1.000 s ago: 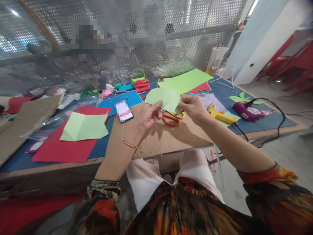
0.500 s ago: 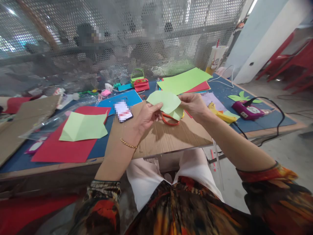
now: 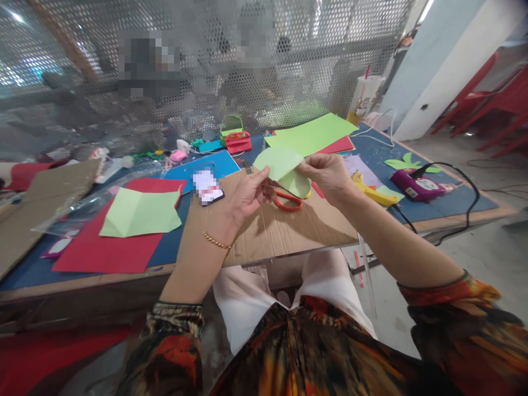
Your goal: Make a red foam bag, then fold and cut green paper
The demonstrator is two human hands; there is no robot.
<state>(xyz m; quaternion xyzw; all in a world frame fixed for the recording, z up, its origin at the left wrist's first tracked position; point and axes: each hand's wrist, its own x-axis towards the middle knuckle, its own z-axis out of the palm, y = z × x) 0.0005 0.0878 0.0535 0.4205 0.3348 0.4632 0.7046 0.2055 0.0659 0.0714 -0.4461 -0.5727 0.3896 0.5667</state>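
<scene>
A pale green paper cutout [image 3: 279, 161] is between my two hands above the cardboard. My left hand [image 3: 252, 193] pinches its lower left edge, and my right hand [image 3: 328, 175] grips its right end. Another pale green piece [image 3: 297, 184] shows just beneath it. Scissors with orange handles [image 3: 289, 208] lie on the cardboard [image 3: 264, 236] below the paper. To the left, a creased pale green sheet [image 3: 140, 213] rests on red paper [image 3: 109, 258]. A phone [image 3: 207, 188] lies near my left hand.
Bright green paper [image 3: 313, 135] lies over red paper at the back. On the right are a yellow glue gun [image 3: 373, 193], a purple device [image 3: 417, 186] with a black cable, and a drink cup [image 3: 365, 96]. Small red and green baskets [image 3: 238, 142] stand behind the blue sheet.
The held paper has tilted and its left part has dropped away from the earlier flat position. My left hand's fingers have shifted slightly, and more of the lower green piece shows.
</scene>
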